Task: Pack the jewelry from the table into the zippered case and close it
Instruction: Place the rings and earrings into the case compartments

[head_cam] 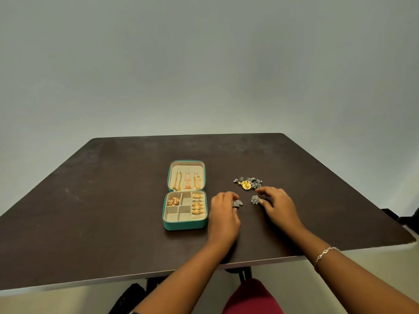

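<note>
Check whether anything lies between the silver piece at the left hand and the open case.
Nothing visible does. The left hand pinches the silver piece just right of the open case; only the hand itself and bare table lie between them. The lid is laid back, and the middle compartments look unfilled.

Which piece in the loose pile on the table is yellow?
The flower-shaped piece at the near edge of the pile, just beyond the right hand. It is bright yellow; the rest of the pile is mostly silver-grey.
</note>
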`<state>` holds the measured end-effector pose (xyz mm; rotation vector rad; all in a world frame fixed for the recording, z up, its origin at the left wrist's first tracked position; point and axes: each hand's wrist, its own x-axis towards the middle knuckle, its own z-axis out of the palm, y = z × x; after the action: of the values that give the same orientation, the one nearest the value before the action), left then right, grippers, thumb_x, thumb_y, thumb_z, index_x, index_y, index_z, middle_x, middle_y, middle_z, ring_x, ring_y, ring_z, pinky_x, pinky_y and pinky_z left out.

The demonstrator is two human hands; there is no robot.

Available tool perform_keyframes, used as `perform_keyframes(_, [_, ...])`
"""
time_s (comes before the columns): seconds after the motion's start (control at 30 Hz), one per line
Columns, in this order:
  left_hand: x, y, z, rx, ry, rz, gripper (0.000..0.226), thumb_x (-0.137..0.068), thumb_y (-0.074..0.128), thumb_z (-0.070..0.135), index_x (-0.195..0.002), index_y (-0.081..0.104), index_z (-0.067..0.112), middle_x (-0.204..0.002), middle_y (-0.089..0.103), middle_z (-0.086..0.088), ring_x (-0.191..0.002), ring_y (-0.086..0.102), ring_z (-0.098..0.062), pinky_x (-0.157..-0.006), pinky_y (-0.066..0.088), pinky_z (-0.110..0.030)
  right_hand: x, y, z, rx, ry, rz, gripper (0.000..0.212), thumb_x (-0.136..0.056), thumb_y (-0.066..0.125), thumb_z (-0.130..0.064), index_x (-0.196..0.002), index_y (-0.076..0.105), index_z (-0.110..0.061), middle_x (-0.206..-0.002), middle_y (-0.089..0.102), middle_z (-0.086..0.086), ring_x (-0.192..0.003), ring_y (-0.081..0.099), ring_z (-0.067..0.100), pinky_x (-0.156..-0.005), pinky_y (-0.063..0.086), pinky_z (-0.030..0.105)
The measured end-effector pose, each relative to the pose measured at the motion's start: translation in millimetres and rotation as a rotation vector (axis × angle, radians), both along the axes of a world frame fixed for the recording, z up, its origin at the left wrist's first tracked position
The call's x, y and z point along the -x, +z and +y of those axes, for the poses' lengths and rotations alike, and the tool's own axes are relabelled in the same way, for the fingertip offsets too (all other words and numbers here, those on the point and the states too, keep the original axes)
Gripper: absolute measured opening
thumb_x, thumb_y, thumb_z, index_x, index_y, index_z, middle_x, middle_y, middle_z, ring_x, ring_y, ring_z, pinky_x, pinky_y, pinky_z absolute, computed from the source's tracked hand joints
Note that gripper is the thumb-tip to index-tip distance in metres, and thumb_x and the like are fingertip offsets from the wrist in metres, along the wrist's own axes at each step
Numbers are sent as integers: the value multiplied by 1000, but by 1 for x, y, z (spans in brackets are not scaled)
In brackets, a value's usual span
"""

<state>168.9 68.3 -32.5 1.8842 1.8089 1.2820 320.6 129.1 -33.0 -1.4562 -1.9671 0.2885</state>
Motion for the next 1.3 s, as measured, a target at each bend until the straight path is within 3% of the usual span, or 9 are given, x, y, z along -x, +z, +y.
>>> perform_keyframes(0.37, [-1, -1, 18, 127, 60, 87, 23, -87, 50, 3, -102, 63, 14, -107, 57, -5, -106, 48, -20, -88, 40, -30, 3, 2, -2, 4, 4, -153, 33, -87, 55, -9, -116, 59, -24, -106, 59, 1, -107, 47, 19, -78, 37, 27])
perform_keyframes(0.57, [-1, 1, 17, 108, 60, 59, 19, -87, 53, 8, -103, 62, 13, -106, 57, -5, -104, 49, -19, -87, 41, -29, 3, 5, -4, 11, 29, -84, 18, -85, 57, -10, -97, 61, -21, -95, 60, -3, -95, 49, 15, -71, 31, 24])
perform_keyframes(0.8, [-3, 1, 13, 54, 41, 14, 15, -91, 49, 12, -101, 61, 12, -104, 56, -7, -99, 51, -20, -86, 43, -32, 0, 7, -8, 26, 67, 136, 19, -81, 62, -5, -93, 59, -19, -71, 56, -7, -56, 46, 5, -59, 39, 27])
perform_keyframes(0.93, [-2, 0, 12, 20, 16, 5, 14, -91, 47, 12, -94, 61, 11, -99, 56, -7, -95, 51, -21, -83, 43, -35, -2, 9, -8, 95, 122, 265, 24, -83, 59, -2, -93, 62, -24, -83, 66, -2, -75, 63, 7, -73, 49, 27])
perform_keyframes(1.03, [-2, 0, 12, -12, -3, -45, 13, -91, 48, 10, -89, 61, 9, -94, 58, -9, -90, 52, -22, -80, 41, -34, -5, 9, -7, 151, 168, 361, 25, -82, 62, -2, -87, 64, -27, -85, 70, -3, -84, 67, 7, -82, 49, 25])
perform_keyframes(1.3, [2, 2, 8, -22, -31, -265, 21, -94, 46, 12, -80, 61, 14, -73, 67, 4, -72, 61, -14, -70, 43, -28, -5, 5, -4, 249, 242, 643, 21, -87, 54, 2, -87, 69, -13, -80, 72, 6, -82, 70, 16, -80, 53, 29])
